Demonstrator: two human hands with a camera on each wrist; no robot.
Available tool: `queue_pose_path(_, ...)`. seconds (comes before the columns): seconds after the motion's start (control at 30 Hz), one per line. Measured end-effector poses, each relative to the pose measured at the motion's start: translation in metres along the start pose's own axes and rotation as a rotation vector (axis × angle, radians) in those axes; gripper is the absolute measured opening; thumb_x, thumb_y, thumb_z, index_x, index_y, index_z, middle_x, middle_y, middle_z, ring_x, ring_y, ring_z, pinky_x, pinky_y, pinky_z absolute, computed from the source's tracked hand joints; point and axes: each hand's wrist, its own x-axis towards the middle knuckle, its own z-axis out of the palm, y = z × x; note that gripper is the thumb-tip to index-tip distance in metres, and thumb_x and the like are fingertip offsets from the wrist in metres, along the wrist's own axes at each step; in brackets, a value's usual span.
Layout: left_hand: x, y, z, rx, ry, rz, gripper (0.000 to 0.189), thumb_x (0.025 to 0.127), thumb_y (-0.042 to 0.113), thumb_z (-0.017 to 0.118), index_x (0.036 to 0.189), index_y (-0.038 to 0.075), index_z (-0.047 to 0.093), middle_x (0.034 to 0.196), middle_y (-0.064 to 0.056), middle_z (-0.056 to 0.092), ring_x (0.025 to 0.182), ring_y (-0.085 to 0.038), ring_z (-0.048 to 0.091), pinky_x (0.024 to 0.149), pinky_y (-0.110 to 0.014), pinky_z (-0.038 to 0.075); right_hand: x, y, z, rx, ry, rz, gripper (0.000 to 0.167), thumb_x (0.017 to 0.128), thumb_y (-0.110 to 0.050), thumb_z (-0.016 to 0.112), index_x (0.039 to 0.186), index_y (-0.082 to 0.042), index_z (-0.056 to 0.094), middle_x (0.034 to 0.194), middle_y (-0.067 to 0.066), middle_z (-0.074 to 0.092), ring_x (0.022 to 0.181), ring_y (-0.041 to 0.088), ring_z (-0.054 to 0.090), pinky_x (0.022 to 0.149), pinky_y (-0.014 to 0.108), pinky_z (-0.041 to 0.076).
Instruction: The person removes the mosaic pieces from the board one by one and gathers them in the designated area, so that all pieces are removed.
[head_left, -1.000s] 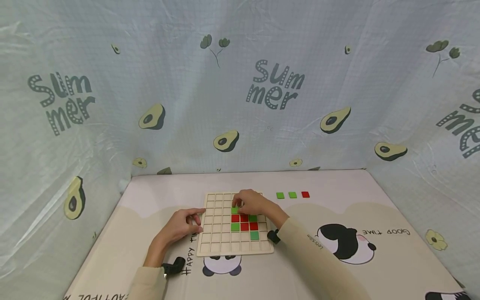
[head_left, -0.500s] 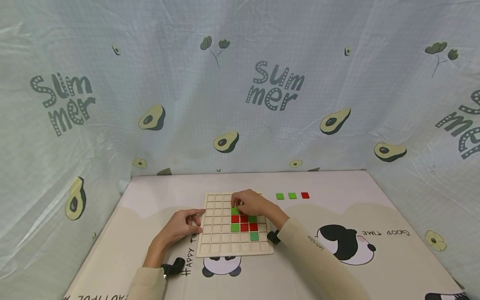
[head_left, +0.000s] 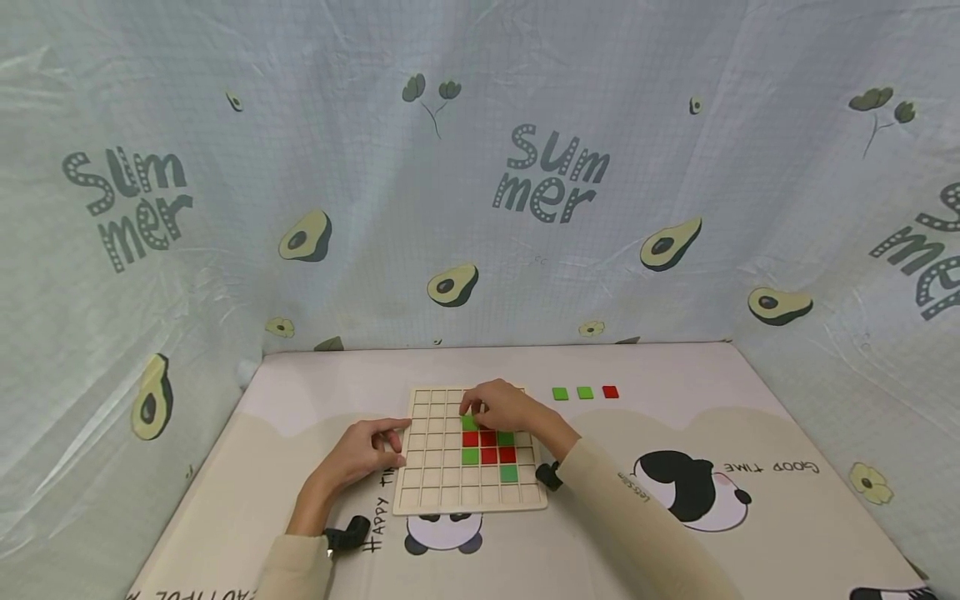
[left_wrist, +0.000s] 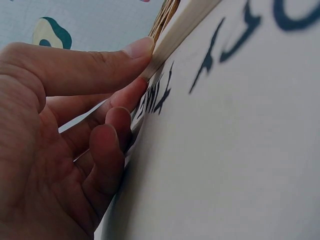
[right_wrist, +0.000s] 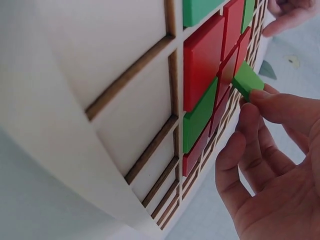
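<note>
A pale wooden grid board (head_left: pixel 442 498) lies on the table, with red and green square tiles in several cells right of its middle. My left hand (head_left: pixel 365 451) touches the board's left edge with thumb and index finger set apart; in the left wrist view the thumb (left_wrist: pixel 100 67) lies straight against the board's side. Over the upper middle of the board, my right hand (head_left: pixel 501 405) pinches a green tile (right_wrist: pixel 247 80) between thumb and fingers. The right wrist view has this tile tilted, next to red tiles. The right hand hides part of the upper rows.
Beyond the board's upper right corner lie two green tiles (head_left: pixel 585 392) and one red tile (head_left: pixel 611 392) in a row. A cloth with panda prints (head_left: pixel 693 490) covers the table. Printed sheeting (head_left: pixel 360 167) walls off the back and sides.
The right hand has shifted very slightly to the left with the green tile. The left hand stays at the board's edge.
</note>
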Motion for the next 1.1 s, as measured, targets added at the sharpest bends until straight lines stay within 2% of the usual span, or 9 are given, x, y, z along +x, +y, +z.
queue_pose_path(0.27, 0.0, 0.001, 0.0, 0.01, -0.001, -0.004, 0.062, 0.074, 0.006, 0.083, 0.134, -0.002, 0.067, 0.085, -0.003, 0.066, 0.065, -0.01, 0.047, 0.061, -0.022, 0.038, 0.0, 0.001, 0.001, 0.001, -0.007, 0.007, 0.024, 0.1, -0.009, 0.059, 0.112, -0.02, 0.076, 0.101, -0.001, 0.072, 0.085, 0.013, 0.058, 0.08, 0.028, 0.05)
queue_pose_path(0.57, -0.001, 0.0, -0.001, 0.009, -0.005, 0.026, 0.062, 0.075, 0.007, 0.084, 0.133, -0.004, 0.066, 0.085, -0.005, 0.067, 0.064, -0.009, 0.047, 0.06, -0.022, 0.038, -0.003, 0.006, -0.003, 0.033, 0.05, -0.028, 0.024, 0.1, -0.007, 0.059, 0.113, -0.017, 0.076, 0.108, 0.002, 0.074, 0.092, 0.014, 0.063, 0.087, 0.033, 0.054)
queue_pose_path(0.8, -0.001, 0.001, -0.001, 0.026, 0.003, 0.013, 0.061, 0.075, 0.007, 0.084, 0.133, -0.003, 0.067, 0.085, -0.003, 0.067, 0.064, -0.008, 0.047, 0.061, -0.022, 0.037, -0.012, 0.015, -0.012, 0.049, 0.069, -0.025, 0.021, 0.101, -0.01, 0.061, 0.115, -0.014, 0.076, 0.108, 0.001, 0.074, 0.095, 0.017, 0.066, 0.089, 0.036, 0.055)
queue_pose_path(1.1, -0.001, 0.002, -0.001, 0.007, 0.001, 0.01, 0.063, 0.074, 0.007, 0.084, 0.134, -0.003, 0.066, 0.086, -0.005, 0.067, 0.065, -0.008, 0.046, 0.06, -0.022, 0.037, -0.03, 0.035, -0.025, 0.027, 0.123, -0.024, 0.018, 0.1, -0.011, 0.064, 0.112, -0.015, 0.077, 0.106, -0.003, 0.075, 0.086, 0.011, 0.061, 0.079, 0.028, 0.052)
